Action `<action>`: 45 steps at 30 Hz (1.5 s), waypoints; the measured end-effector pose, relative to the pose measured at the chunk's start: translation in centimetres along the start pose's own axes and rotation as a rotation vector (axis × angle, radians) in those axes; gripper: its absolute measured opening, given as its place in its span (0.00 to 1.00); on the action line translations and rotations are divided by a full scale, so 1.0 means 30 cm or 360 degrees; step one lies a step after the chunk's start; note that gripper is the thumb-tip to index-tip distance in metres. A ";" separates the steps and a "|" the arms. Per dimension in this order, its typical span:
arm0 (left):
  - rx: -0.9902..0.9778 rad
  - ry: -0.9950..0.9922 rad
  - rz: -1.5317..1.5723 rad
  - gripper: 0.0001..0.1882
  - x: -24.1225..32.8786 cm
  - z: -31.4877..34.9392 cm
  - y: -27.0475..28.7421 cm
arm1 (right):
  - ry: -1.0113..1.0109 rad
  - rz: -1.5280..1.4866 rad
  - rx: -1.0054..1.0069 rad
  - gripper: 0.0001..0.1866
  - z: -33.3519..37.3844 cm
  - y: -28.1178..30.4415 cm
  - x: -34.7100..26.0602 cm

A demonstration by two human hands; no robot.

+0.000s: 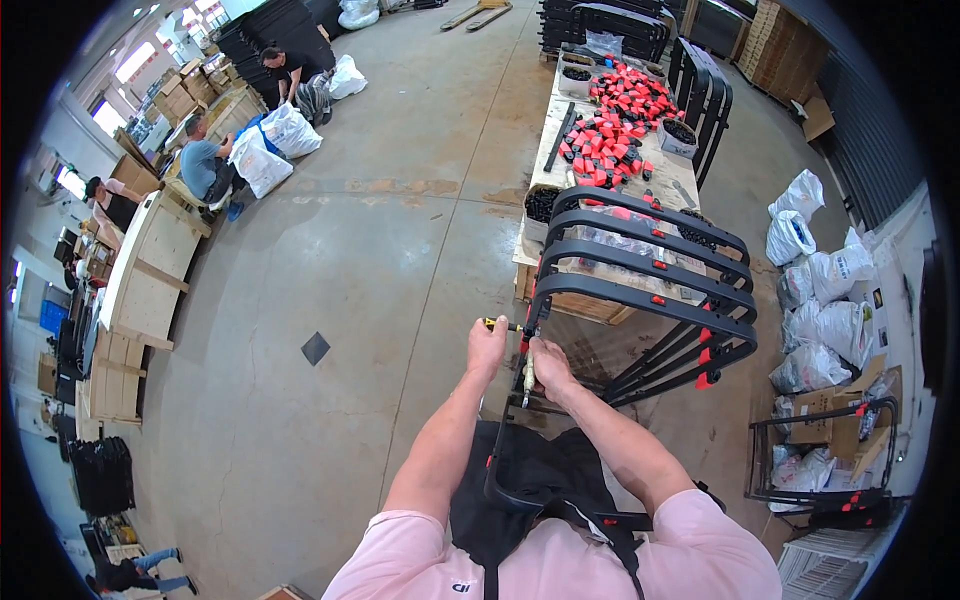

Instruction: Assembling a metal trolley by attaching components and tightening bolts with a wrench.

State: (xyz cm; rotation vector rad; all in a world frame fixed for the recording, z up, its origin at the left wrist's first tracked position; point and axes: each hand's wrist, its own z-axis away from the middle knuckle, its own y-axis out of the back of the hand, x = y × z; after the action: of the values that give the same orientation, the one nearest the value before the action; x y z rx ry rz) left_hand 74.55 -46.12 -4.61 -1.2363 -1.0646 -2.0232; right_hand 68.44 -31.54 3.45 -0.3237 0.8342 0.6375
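Observation:
My left hand (487, 345) is closed around a screwdriver-like tool with a yellow-and-black handle (490, 323), pointing right toward a black frame. On the other side of the tube, my right hand (550, 366) is closed beside a slim metal tool with a pale grip (529, 376), which hangs downward from the fingers; its exact kind is unclear. Several bent black tubular frames (640, 262) with red fittings stand in a row before me, against the near end of a workbench. One black tube (492, 470) curves down close to my apron.
The wooden workbench (685, 180) carries piles of red and black plastic parts (610, 140) and tubs of small black parts (678, 137). White sacks (840, 275) and cartons line the right wall. At left, people work near wooden benches (150, 265). A dark square (315, 348) lies on the floor.

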 end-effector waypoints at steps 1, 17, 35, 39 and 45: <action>-0.0013 0.0001 0.0002 0.25 0.004 0.006 -0.009 | -0.0003 -0.0002 0.0013 0.19 0.001 0.010 -0.002; -0.0069 -0.0165 0.0072 0.20 0.036 0.025 -0.018 | 0.0747 0.0959 0.0289 0.22 -0.101 0.073 0.164; 0.0013 -0.0200 -0.0017 0.20 0.009 0.026 -0.007 | 0.0640 0.0987 0.0311 0.26 -0.086 0.043 0.136; 0.0039 -0.0268 0.0026 0.20 0.001 0.022 -0.025 | 0.0400 0.0819 0.0159 0.28 -0.106 0.059 0.128; 0.0065 -0.0307 -0.0043 0.19 0.000 0.034 0.007 | 0.0027 0.0305 -0.0028 0.22 -0.011 0.030 0.014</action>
State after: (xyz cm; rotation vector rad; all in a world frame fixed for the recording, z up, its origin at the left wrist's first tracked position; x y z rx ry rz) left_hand 75.19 -45.37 -4.26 -1.4251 -1.2116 -1.9219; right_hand 67.89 -30.86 2.90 -0.2670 0.8831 0.8220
